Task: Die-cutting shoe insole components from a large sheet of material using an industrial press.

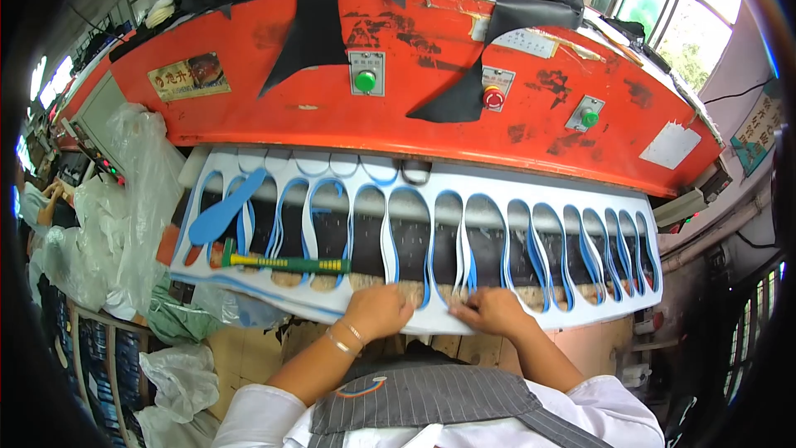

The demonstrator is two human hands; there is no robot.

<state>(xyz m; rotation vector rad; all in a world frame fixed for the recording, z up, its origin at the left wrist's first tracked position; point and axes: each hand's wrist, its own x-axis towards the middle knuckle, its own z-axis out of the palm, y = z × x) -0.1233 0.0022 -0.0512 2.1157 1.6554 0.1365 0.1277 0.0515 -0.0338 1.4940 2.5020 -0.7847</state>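
A wide white and blue foam sheet lies in front of me, with a row of shoe-sole-shaped holes cut through it. My left hand is closed on the sheet's near edge, its fingertips partly hidden. Right of it, my right hand grips the same edge, thumb pointing inward. Across the sheet's left part rests a loose blue sole-shaped piece, tilted over the holes. Close to my left hand, a hammer-like tool with a green and yellow handle lies crosswise on the sheet.
Behind the sheet stands a red machine beam with green buttons and a red button. Black material scraps hang over it. Clear plastic bags bulge at the left. Another person's hand shows at the far left.
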